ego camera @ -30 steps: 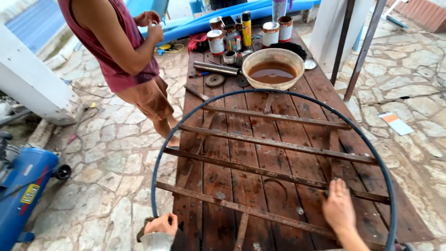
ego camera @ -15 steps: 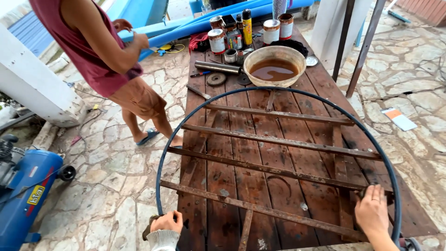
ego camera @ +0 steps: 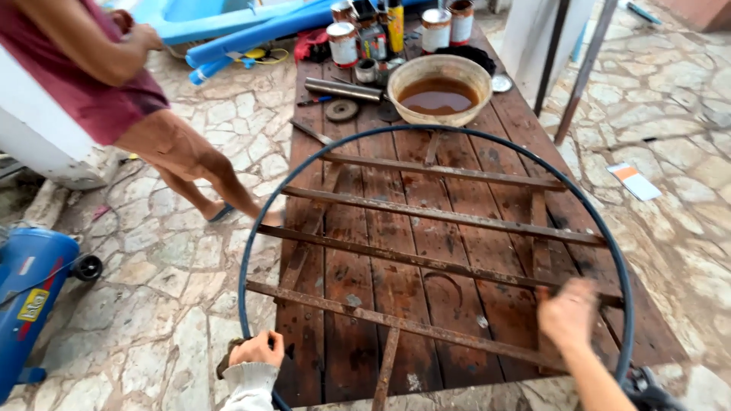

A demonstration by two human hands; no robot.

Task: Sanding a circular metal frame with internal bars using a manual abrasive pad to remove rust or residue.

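Two hands | left hand [ego camera: 257, 352] closed on hoop [ego camera: 251, 228] | right hand [ego camera: 567, 313] blurred over bars [ego camera: 426, 215]

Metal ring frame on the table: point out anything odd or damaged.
The round metal frame is wider than the wooden table, so its rim overhangs both sides. Its crossbars are rust-brown while the rim is dark blue. The left hand grips the overhanging rim.
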